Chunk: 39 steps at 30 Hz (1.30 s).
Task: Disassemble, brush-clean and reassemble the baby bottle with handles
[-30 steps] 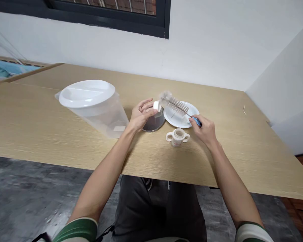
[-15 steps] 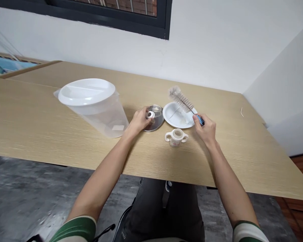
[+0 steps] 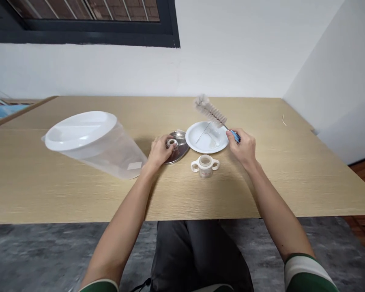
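My left hand [image 3: 160, 151] is closed round a small white ring-shaped part [image 3: 171, 142] at the dark metal plate [image 3: 180, 150]. In my right hand [image 3: 243, 147] is the blue handle of a bottle brush [image 3: 211, 111], its bristles pointing up and left over a white plate [image 3: 194, 141]. A thin straw-like brush and a small clear piece lie on that plate. Nearer to me, between both hands, a small clear cup with two white handles [image 3: 205, 166] stands upright.
A large translucent pitcher [image 3: 109, 152] with a white lid stands to the left of my left hand. A small pale strip [image 3: 283, 120] lies at the back right of the wooden table [image 3: 79, 194]. Behind the table is a white wall with a window.
The camera view has levelled and shifted, so everything sits differently in the picture. Both hands keep their holds, on the white part and on the brush.
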Tool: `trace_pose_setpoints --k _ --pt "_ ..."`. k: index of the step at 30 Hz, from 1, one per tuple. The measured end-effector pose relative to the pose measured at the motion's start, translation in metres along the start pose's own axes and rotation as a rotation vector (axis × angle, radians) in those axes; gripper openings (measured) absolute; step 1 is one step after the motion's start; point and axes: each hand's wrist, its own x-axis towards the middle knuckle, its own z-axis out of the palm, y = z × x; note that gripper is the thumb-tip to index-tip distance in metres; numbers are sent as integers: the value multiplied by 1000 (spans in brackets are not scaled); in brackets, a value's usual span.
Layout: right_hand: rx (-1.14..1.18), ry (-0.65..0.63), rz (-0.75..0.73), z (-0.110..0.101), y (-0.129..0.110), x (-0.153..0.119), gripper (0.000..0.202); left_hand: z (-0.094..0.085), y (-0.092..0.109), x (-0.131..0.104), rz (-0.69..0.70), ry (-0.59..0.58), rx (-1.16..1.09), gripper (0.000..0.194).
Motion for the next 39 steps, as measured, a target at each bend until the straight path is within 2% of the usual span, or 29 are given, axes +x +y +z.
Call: trace_pose_setpoints --k 2,5,9,11,15,16,19,22,25,28,33,36,39 --pt "-15 42 28 0 3 1 42 -2 6 -2 -4 63 -26 16" --pt "-32 94 74 1 7 2 44 -4 18 -5 1 145 -41 24" --pt "-31 137 135 3 12 4 43 0 39 -3 96 147 -145 39" --pt "-30 153 168 4 15 4 42 5 54 5 142 65 -190 48" --pt "-17 154 217 7 20 4 43 22 85 29 162 -221 -138 63" --pt "-13 149 223 7 21 4 43 27 92 36 147 -282 -79 60" --pt "-3 127 236 9 22 4 45 41 109 55 112 -497 128 35" --pt "3 115 239 9 22 4 45 59 118 65 112 -652 277 43" --pt "-11 127 232 9 22 5 47 75 123 69 117 -681 373 38" --pt "-22 146 222 9 23 6 49 79 123 71 113 -673 389 27" --pt "-20 145 204 9 22 5 50 60 111 67 84 -627 316 25" --pt "-16 137 173 8 20 4 50 49 101 63 31 -600 189 25" --pt "-26 140 172 7 19 4 51 45 93 60 43 -558 13 26"
